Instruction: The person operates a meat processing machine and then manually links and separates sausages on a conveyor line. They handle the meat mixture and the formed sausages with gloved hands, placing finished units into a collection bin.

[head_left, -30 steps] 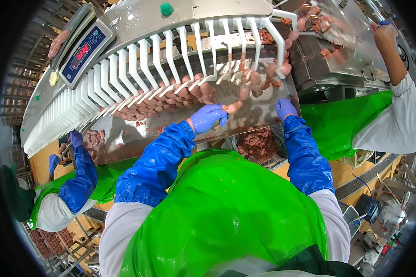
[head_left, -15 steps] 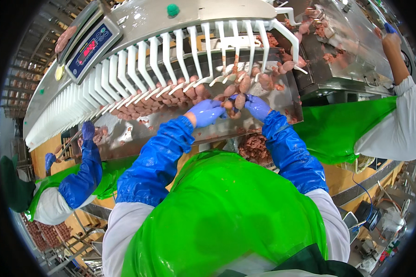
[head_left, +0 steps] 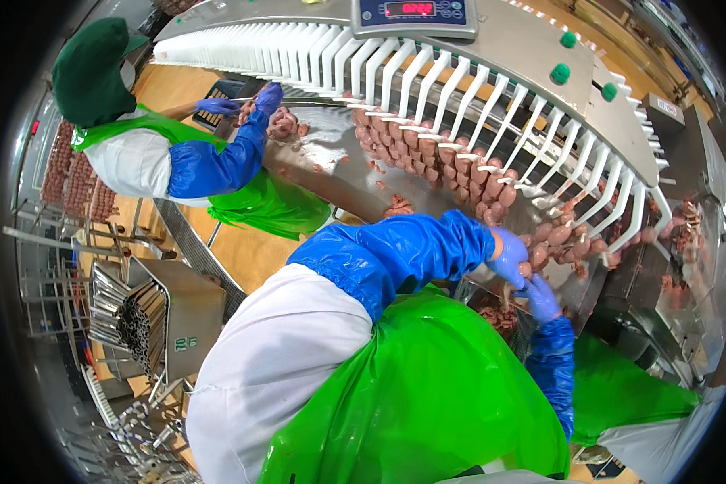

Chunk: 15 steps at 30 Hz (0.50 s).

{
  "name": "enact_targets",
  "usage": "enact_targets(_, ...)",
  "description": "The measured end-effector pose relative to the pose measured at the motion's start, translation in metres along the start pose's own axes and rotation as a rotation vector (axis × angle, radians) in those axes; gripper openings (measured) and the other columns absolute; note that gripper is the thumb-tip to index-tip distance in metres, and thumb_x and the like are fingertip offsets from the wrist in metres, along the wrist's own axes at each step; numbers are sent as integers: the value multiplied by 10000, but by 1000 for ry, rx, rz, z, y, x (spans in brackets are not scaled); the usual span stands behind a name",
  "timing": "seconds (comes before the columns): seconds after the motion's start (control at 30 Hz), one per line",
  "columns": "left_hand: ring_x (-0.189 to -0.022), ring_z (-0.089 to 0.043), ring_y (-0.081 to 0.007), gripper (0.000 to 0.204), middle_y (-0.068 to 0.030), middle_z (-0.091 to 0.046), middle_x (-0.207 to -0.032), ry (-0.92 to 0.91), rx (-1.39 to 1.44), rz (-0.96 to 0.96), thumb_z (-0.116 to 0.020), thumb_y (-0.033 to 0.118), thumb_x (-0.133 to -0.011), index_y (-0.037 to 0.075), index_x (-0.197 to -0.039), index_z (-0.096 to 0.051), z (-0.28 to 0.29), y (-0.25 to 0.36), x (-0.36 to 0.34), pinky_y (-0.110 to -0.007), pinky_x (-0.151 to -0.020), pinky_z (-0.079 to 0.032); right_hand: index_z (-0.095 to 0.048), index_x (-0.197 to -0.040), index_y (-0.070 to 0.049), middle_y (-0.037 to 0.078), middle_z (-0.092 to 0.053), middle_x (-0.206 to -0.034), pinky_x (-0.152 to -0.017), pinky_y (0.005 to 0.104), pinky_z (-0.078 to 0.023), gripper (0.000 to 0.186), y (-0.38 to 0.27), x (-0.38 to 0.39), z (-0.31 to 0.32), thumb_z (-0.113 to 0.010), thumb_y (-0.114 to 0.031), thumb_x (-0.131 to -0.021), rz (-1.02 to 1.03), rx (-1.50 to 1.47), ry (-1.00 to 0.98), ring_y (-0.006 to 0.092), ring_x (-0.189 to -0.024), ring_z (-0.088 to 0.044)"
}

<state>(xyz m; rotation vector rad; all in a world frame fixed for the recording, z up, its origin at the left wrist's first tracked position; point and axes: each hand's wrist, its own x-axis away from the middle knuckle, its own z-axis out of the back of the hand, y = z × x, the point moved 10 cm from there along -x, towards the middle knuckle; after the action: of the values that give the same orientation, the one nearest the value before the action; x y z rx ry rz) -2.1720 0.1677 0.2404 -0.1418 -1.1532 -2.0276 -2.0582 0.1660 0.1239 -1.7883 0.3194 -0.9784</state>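
My left hand [head_left: 509,256], in a purple glove, is closed on the end of a string of sausage links [head_left: 525,269]. My right hand [head_left: 543,298], gloved alike, meets it from below with its fingers pinched at the same end. What lies between the fingertips is partly hidden. More links [head_left: 557,235] lie just beyond my hands on the metal tray [head_left: 343,171]. Rows of linked sausages [head_left: 427,153] hang from the white hooks [head_left: 452,89] of a curved conveyor.
A scale with a red display [head_left: 411,10] stands on the conveyor housing. At left a co-worker in a green cap [head_left: 97,68] handles meat at the same tray. Loose ground meat [head_left: 498,316] lies below my hands. A metal bin of rods [head_left: 181,315] stands at lower left.
The view has swung left, showing more of the co-worker and the rod bin. My hands, apart on the links before, are now together at the string's end.
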Motion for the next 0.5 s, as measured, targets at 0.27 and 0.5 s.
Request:
enact_targets(0.27,-1049,-610,-306,427,-129,-636,-1155,396,-178,-103,-466,411,-918,212,-1280,-572,-1,-2,25,-467,-914,-449,-611,-1121,-23,123,-616,-1141,-859,347,-491,295,-128,14,-59,-482,-239,-968,-144,1340,370,235,-1008,-606)
enact_targets(0.5,-928,-617,-389,444,-201,-656,-1021,303,-229,-217,-526,473,-885,101,-1098,-641,-3,-9,29,-453,-807,-500,-578,-1227,-51,113,-574,-1236,-1003,336,-421,330,-56,-81,-33,-510,-212,-947,567,-324,-67,223,-1137,-538)
